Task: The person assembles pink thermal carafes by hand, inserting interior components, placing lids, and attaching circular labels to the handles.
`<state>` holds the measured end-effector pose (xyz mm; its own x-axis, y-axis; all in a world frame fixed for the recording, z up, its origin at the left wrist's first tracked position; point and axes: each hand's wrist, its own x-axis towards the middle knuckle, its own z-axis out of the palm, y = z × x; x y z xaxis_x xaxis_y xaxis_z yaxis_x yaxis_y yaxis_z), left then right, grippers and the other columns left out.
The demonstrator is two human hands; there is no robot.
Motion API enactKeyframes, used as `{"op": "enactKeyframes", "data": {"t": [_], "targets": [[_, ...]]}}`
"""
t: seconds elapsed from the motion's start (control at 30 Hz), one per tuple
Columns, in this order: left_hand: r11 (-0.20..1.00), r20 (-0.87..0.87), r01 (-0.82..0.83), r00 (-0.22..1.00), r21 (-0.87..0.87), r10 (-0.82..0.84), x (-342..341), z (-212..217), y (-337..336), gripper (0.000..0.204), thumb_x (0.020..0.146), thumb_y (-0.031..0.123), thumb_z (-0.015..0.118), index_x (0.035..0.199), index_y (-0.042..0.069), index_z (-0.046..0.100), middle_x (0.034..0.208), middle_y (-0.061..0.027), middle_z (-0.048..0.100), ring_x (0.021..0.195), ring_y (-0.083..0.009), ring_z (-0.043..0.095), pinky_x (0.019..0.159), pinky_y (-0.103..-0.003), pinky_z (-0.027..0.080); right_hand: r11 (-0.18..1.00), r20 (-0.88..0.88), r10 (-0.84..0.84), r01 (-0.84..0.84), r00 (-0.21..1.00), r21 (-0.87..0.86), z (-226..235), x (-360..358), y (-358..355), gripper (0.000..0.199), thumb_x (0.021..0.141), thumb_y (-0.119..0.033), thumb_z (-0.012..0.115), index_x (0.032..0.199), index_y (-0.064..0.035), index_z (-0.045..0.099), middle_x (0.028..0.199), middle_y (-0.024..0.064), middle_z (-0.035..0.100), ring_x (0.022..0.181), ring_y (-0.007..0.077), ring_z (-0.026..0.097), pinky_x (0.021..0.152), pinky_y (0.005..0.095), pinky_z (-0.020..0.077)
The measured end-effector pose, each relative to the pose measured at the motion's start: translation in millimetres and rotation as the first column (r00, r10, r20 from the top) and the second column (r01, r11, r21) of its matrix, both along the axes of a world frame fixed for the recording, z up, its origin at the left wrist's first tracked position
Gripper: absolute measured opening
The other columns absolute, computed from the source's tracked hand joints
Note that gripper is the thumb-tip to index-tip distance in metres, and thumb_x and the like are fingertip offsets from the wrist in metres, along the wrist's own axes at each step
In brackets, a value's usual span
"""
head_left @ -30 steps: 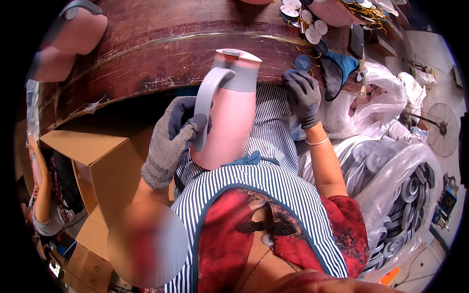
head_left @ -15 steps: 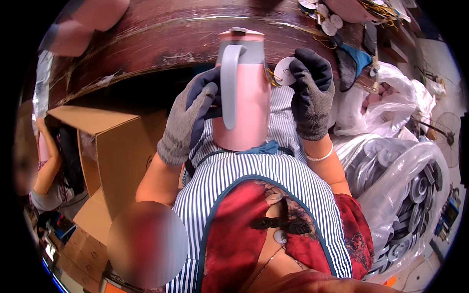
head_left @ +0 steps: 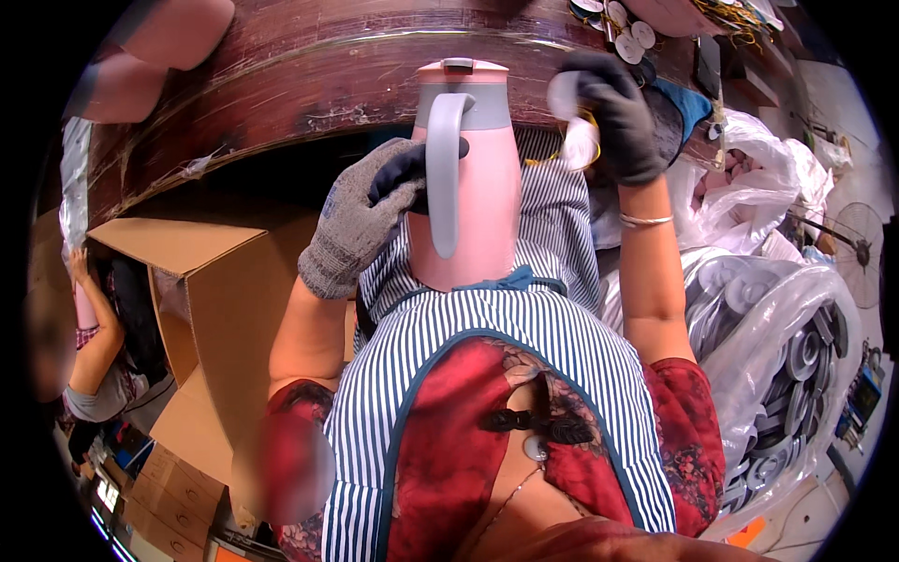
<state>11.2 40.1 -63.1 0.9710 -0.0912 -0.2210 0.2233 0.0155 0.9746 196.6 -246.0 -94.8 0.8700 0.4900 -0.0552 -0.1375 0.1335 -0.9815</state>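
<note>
A pink insulated jug [head_left: 487, 201] with a grey collar and grey handle [head_left: 442, 178] stands upright against my striped apron. My left hand [head_left: 361, 211], in a grey and navy knit glove, closes round the handle from the left, its fingers passing behind it. To the right of the jug, my gloved right hand [head_left: 618, 122] is raised and smeared by motion. It pinches a round white tag [head_left: 564, 96]; a second white tag [head_left: 580, 145] on yellow string dangles below. The string stretches toward the jug's side, but whether it is tied there I cannot tell.
A worn dark red table [head_left: 356, 70] runs along the far side, with more tags [head_left: 629, 42] at its right. An opened cardboard box [head_left: 234, 318] stands left, near another person's arm [head_left: 103, 323]. A plastic bag of grey parts [head_left: 796, 375] sits right.
My right hand has moved up and to the right with the tag, and a second tag now shows below it. My left hand stays at the handle.
</note>
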Motion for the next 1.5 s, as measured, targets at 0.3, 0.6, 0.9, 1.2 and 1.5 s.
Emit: {"op": "enactKeyframes", "data": {"t": [0.3, 0.6, 0.9, 1.2, 1.5], "targets": [[0.998, 0.018, 0.032, 0.999, 0.054, -0.033, 1, 2, 5, 0.038, 0.087, 0.001, 0.06, 0.125, -0.002, 0.06, 0.123, -0.0101, 0.061, 0.114, -0.0199, 0.059, 0.102, -0.034, 0.046, 0.947, 0.347, -0.287, 0.21, 0.893, 0.243, 33, 5, 32, 0.032, 0.089, 0.012, 0.057, 0.119, 0.0036, 0.062, 0.118, 0.0133, 0.068, 0.107, 0.0189, 0.066, 0.097, 0.0318, 0.0537], [0.983, 0.088, -0.18, 0.98, 0.019, 0.178, 0, -1, -14, 0.043, 0.084, 0.006, 0.066, 0.127, 0.002, 0.061, 0.116, -0.0124, 0.062, 0.108, -0.0233, 0.063, 0.095, -0.033, 0.05, 0.917, 0.262, -0.398, 0.39, 0.879, 0.084, 37, -7, 36, 0.025, 0.094, -0.001, 0.062, 0.118, 0.0017, 0.062, 0.115, 0.0102, 0.068, 0.1, 0.0157, 0.067, 0.092, 0.03, 0.0548], [0.974, 0.212, -0.193, 0.963, 0.121, 0.164, 20, -16, -15, 0.055, 0.075, 0.016, 0.081, 0.125, 0.004, 0.063, 0.117, -0.0086, 0.056, 0.104, -0.0194, 0.062, 0.084, -0.03, 0.053, 0.88, 0.06, -0.464, 0.452, 0.884, 0.142, 26, -86, 64, 0.031, 0.094, 0.0, 0.061, 0.124, 0.0038, 0.054, 0.122, 0.0136, 0.064, 0.105, 0.0162, 0.064, 0.097, 0.0293, 0.0516], [0.946, -0.084, -0.186, 0.982, -0.266, 0.169, 24, 0, -16, 0.031, 0.092, 0.011, 0.064, 0.12, 0.0, 0.063, 0.113, -0.0116, 0.064, 0.106, -0.0209, 0.061, 0.098, -0.035, 0.048, 0.871, -0.065, -0.443, 0.446, 0.894, 0.205, 25, -99, 64, 0.031, 0.097, -0.003, 0.059, 0.127, 0.0022, 0.055, 0.122, 0.011, 0.063, 0.106, 0.0127, 0.061, 0.096, 0.028, 0.0495], [0.522, 0.187, 0.18, 0.982, -0.834, -0.04, 65, -2, 10, 0.044, 0.1, 0.016, 0.046, 0.142, 0.001, 0.048, 0.145, -0.0161, 0.05, 0.132, -0.0304, 0.051, 0.111, -0.044, 0.04, 0.948, 0.285, -0.283, 0.222, 0.916, 0.229, 59, -65, 75, 0.038, 0.092, 0.004, 0.064, 0.128, 0.0044, 0.054, 0.132, 0.018, 0.06, 0.119, 0.0213, 0.061, 0.1, 0.0337, 0.0524]]}}
